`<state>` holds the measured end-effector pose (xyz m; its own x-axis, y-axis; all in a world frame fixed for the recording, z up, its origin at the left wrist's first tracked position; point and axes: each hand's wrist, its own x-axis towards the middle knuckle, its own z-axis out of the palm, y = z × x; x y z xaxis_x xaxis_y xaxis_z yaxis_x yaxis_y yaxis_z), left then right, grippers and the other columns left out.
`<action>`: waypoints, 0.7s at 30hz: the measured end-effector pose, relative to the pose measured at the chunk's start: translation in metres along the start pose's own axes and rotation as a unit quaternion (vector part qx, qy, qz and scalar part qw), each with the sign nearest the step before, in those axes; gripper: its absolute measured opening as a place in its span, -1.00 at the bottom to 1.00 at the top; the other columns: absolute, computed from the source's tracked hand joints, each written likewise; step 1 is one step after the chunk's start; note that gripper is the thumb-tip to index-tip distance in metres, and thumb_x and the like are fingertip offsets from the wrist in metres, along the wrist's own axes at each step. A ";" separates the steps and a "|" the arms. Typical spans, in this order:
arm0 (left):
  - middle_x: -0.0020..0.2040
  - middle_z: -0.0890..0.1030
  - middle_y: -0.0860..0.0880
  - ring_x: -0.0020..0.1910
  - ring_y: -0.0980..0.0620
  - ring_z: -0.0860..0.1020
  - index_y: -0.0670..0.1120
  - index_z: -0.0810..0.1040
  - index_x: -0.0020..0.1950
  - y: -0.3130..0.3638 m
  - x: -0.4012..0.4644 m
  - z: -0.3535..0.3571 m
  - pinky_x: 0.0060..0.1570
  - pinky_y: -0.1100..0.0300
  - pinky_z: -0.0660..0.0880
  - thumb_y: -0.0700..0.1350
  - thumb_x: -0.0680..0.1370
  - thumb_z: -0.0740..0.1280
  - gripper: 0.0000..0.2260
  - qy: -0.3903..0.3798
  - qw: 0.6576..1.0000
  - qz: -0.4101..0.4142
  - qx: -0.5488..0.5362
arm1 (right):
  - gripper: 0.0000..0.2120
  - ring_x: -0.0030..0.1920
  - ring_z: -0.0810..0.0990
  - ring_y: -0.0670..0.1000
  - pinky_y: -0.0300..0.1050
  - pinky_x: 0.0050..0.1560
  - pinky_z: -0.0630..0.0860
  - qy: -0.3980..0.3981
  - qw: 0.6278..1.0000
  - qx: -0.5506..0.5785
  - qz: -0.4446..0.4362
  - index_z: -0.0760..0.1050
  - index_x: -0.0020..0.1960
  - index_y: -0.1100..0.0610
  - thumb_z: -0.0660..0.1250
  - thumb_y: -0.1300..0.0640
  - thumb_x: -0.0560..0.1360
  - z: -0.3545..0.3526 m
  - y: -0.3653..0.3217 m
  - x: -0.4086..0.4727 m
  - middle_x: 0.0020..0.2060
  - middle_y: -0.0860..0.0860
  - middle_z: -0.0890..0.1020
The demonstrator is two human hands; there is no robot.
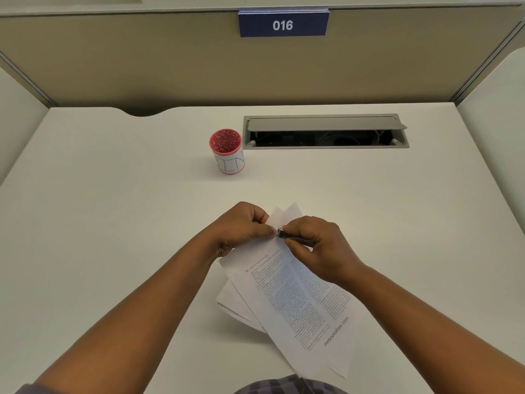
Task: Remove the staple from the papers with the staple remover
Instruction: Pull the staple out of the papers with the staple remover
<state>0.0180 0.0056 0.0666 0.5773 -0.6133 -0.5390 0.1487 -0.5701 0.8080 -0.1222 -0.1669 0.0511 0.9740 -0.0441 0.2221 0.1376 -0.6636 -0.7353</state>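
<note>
A sheaf of printed papers (295, 297) is seen lying slantwise on the white counter (113, 223), its far corner raised between the two hands and its near end reaching toward the bottom edge of the view. The sheets are fanned slightly, so that the edges of lower pages are exposed at the left side and at the near end; dense text is printed on the top page, with a web address set along its right margin. The far corner is pinched by the left hand (241, 228), whose grip is closed on the paper, the thumb pressed on top and the fingers curled beneath. A slim dark staple remover (292, 237) is held in the right hand (318, 245), the grip being closed around its shaft between thumb and fingers, and its metal tip is laid against the papers just beside the left thumb. The staple itself cannot be made out; it is too small or is hidden by the fingers. Farther back on the counter, well apart from the hands, a small cup (228, 153) with a red rim and a white label is stood upright, and speckled red contents are visible inside it. To its right a grey cable hatch (326, 132) is set into the counter with its lid tilted open. A beige partition (142, 66) is raised behind the counter, and a blue plate (283, 24) marked 016 is fixed to it.
</note>
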 end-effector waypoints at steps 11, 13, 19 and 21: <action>-0.26 0.67 -0.19 -0.30 0.00 0.60 -0.24 0.70 -0.13 -0.003 -0.002 0.004 -0.26 0.11 0.53 -0.14 0.49 0.49 -0.85 0.020 0.999 0.003 0.025 | -0.85 -0.05 0.64 -0.18 -0.35 -0.06 0.52 -0.001 0.992 0.049 0.116 0.69 0.08 0.06 0.45 0.18 0.53 0.008 -0.003 0.000 -0.07 -0.17 0.70; -0.29 0.65 -0.17 -0.31 -0.01 0.59 -0.26 0.69 -0.13 -0.002 -0.003 0.003 -0.26 0.10 0.51 -0.14 0.48 0.50 -0.83 0.017 1.000 0.000 0.018 | -0.83 -0.01 0.63 -0.23 -0.44 -0.05 0.49 0.008 0.979 0.104 0.176 0.69 0.08 -0.03 0.47 0.16 0.52 0.010 -0.003 -0.001 -0.09 -0.26 0.69; -0.21 0.65 -0.19 -0.25 -0.09 0.59 -0.31 0.67 -0.05 0.000 -0.004 0.001 -0.19 0.05 0.53 -0.20 0.50 0.49 -0.83 0.009 1.000 -0.007 -0.004 | -0.85 -0.17 0.64 -0.19 -0.33 -0.15 0.54 0.010 0.933 0.274 0.234 0.72 0.03 0.02 0.48 0.21 0.52 0.008 -0.002 0.001 -0.13 -0.14 0.74; -0.19 0.65 -0.22 -0.23 -0.12 0.59 -0.31 0.67 -0.04 0.000 -0.005 0.000 -0.16 0.04 0.53 -0.21 0.51 0.49 -0.84 0.005 1.000 -0.009 -0.017 | -0.87 -0.26 0.59 -0.19 -0.31 -0.24 0.50 0.006 0.914 0.318 0.252 0.72 0.04 0.06 0.47 0.22 0.52 0.008 -0.003 0.001 -0.18 -0.09 0.73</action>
<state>0.0153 0.0084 0.0690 0.5823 -0.5974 -0.5515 0.1860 -0.5624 0.8057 -0.1199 -0.1595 0.0484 0.9409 -0.2351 -0.2436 -0.2479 0.0118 -0.9687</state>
